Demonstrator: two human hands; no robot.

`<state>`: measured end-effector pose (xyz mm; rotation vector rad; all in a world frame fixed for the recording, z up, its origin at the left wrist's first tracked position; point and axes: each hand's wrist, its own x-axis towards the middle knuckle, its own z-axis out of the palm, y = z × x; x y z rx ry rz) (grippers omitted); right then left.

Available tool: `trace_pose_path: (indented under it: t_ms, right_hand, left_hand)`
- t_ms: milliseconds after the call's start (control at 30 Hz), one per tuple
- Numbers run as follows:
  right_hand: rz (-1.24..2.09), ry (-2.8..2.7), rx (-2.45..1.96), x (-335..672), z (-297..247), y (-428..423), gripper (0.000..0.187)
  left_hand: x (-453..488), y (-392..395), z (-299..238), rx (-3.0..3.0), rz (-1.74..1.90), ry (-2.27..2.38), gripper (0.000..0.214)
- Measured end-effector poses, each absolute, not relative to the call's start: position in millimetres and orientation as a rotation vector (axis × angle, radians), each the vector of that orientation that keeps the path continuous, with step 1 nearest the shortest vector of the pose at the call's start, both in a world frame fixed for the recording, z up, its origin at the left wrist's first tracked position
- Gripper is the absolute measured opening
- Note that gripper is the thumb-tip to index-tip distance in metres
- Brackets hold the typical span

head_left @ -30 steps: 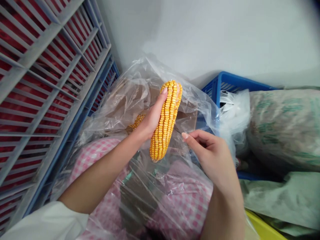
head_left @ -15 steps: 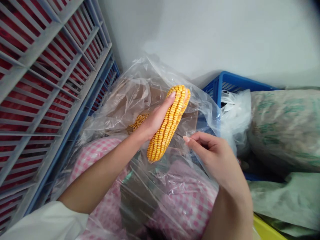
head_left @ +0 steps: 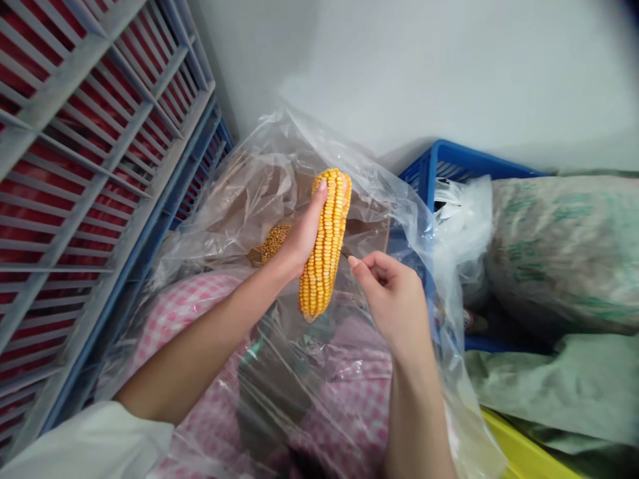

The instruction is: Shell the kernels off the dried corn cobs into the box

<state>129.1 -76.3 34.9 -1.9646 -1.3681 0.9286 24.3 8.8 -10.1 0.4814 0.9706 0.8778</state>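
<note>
An ear of yellow corn [head_left: 325,246] stands nearly upright in the middle of the head view, with a pale strip bare of kernels along its upper right side. My left hand [head_left: 305,236] is closed around it from the left, thumb along the front. On the right, my right hand [head_left: 382,283] pinches a thin dark metal tool [head_left: 346,253], whose far end meets the ear's right edge; its tip is hidden there. Below both lies a clear plastic sheet [head_left: 279,372] over pink checked cloth [head_left: 184,309]. Loose kernels [head_left: 274,243] lie heaped on the plastic behind my left wrist.
Slatted crates [head_left: 100,166] with red contents rise on the left. To the right, a blue crate [head_left: 434,166] holds a white plastic bag [head_left: 464,219] and a stuffed sack [head_left: 564,246]. A yellow container edge [head_left: 524,446] shows at lower right. A pale wall [head_left: 424,73] closes the back.
The ear has tipped more upright and shifted slightly left with my left hand. My right hand has moved left, bringing the metal tool against the ear's right edge.
</note>
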Motion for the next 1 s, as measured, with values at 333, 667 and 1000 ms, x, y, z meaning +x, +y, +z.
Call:
trace_pose_path:
  t_ms: [333,667,1000]
  right_hand:
    - [0.594,-1.217,-1.967,91.3,17.6,-76.4,0.030]
    - [1.113,-0.975,-1.718,104.2,24.2,-69.3,0.030]
    - [0.640,-1.396,-1.855,115.4,35.7,-76.8,0.027]
  left_hand:
    - [19.0,13.1,-1.9,0.245,0.851,0.946,0.054]
    - [11.2,15.8,4.8,0.224,0.840,0.938,0.057]
    - [12.0,16.7,8.7,0.314,0.975,0.881,0.049]
